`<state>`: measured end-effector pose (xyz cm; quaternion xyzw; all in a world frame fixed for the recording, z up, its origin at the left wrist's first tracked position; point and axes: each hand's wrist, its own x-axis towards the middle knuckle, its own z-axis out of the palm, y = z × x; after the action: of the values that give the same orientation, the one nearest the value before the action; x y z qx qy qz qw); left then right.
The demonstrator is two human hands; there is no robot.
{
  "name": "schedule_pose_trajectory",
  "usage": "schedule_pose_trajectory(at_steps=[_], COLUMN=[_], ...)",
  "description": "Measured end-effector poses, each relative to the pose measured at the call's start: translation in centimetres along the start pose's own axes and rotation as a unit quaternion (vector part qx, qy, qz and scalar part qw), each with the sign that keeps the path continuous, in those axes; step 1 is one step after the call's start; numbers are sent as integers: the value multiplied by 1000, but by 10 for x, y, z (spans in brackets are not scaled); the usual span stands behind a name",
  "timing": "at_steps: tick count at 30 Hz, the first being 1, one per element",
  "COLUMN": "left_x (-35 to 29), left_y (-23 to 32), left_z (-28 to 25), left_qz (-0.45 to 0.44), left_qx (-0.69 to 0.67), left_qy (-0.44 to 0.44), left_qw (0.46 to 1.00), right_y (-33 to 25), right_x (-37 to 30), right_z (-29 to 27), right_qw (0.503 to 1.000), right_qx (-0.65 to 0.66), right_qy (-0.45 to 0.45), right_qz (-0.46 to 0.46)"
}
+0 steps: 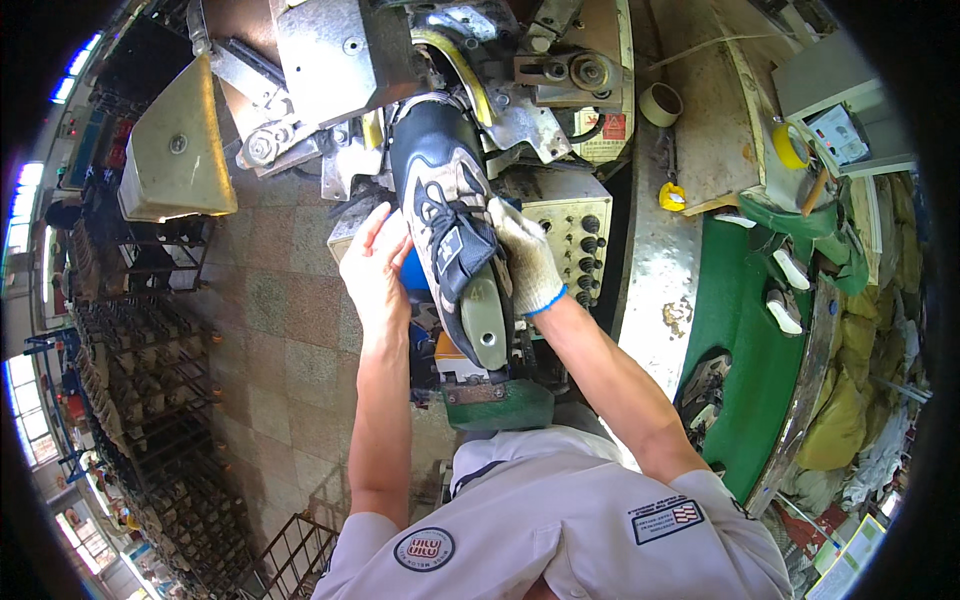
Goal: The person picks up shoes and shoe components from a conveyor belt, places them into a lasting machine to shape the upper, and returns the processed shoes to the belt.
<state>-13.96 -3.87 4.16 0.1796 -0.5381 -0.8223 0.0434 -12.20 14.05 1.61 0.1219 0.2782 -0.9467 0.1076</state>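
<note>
A black and beige shoe upper (pixel 432 150) with black laces is stretched over a grey-green shoe last (pixel 486 320). Its toe points away from me, into the metal jaws of a machine (pixel 460 45). My right hand (pixel 528 258), in a white knit glove with a blue cuff, grips the right side of the upper. Bare, my left hand (pixel 378 258) lies along the left side with its fingers stretched out; whether it presses on the upper, I cannot tell. A blue part (pixel 412 270) shows behind the upper on that side.
A panel of black knobs (pixel 578 245) is right of my gloved hand. Farther right runs a green conveyor belt (pixel 735 300) carrying several shoes. A tape roll (pixel 660 104) lies on the bench. Racks of shoes (pixel 150 400) stand left, below a pale machine cover (pixel 180 150).
</note>
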Motion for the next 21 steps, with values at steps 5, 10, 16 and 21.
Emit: schedule_pose_trajectory(at_steps=[5,10,16,21], left_x=[12,2,25,29], left_y=[-36,-44,-57,-56], left_z=[-11,-4,-22,-20], left_qz=[-107,-229,-234,-233], left_qx=[-3,-69,-25,-4], left_qy=[-51,-85,-96,-104], left_qw=[993,967,967,967], right_y=[17,25,47,43], right_x=[25,27,42,40], right_z=[-8,-3,-16,-8], right_qw=[999,999,997,995], right_qx=[-6,0,30,0], right_qy=[26,28,37,69], right_qz=[-24,-41,-61,-77])
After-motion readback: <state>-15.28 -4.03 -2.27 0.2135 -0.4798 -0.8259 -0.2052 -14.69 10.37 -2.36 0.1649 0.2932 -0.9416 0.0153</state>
